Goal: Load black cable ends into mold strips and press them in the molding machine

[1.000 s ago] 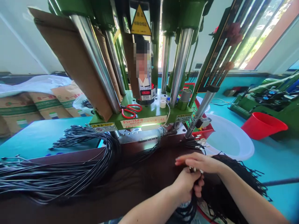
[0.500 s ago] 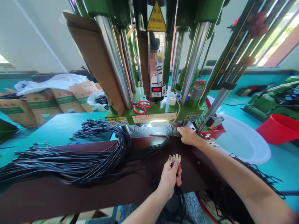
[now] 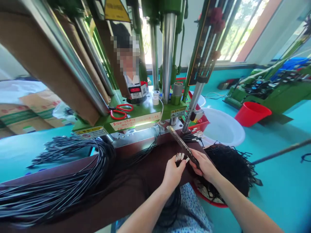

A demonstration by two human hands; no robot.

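The left hand is gripping cables, pale ends up. The right hand is gripping a bar by its near end, just beside those ends; over the bench, its long axis is slanting forward and leftward toward the press.

Glossy, plastic-looking cables at 8 o'clock; beneath, a smooth surface with a faint sheen. Bright metal connectors at 5 o'clock, a dull, worn metal bar at 4. Polished metal post at 12, matt cardboard at 10, smooth plastic bucket at 3.
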